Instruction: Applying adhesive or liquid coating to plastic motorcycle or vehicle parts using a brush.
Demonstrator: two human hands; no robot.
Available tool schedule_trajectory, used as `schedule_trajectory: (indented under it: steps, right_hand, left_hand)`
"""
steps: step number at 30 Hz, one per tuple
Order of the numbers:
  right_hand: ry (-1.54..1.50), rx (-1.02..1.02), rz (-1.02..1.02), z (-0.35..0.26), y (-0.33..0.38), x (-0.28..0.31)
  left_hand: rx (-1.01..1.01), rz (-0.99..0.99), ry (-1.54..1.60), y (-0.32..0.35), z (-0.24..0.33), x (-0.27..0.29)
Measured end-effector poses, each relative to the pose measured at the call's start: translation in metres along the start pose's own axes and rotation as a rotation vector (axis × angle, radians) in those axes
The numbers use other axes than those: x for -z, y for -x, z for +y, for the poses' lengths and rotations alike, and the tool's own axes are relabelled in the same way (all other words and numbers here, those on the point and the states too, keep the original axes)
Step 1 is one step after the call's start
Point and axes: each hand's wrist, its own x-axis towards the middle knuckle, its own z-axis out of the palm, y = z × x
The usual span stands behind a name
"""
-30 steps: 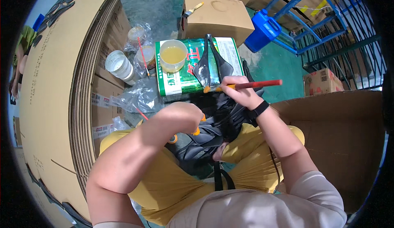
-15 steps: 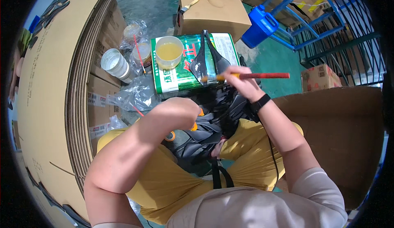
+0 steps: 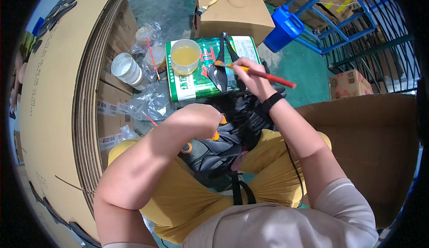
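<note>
Brush over a black forked piece

My right hand is closed around the brush's handle, its bristles at the piece's left branch. The piece lies on a green tin, right of a tub of yellow liquid. Nearer, my left hand is curled; I cannot tell what it holds.

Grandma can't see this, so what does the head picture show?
Someone's right grip holds a red-handled brush, its tip over a forked black piece on a green container. A cup of yellow liquid stands beside the piece.
</note>
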Motion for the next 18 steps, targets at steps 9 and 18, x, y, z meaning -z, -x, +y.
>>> schedule_trajectory:
  steps: [9,18]
  right_hand:
    - [-0.057,-0.053,-0.03,-0.008,0.008,-0.005]
    - [-0.046,0.015,-0.119,-0.007,0.009,-0.006]
  left_hand:
    - [0.01,0.047,-0.005,0.003,-0.002,-0.001]
    - [-0.019,0.084,0.012,0.003,-0.005,0.0]
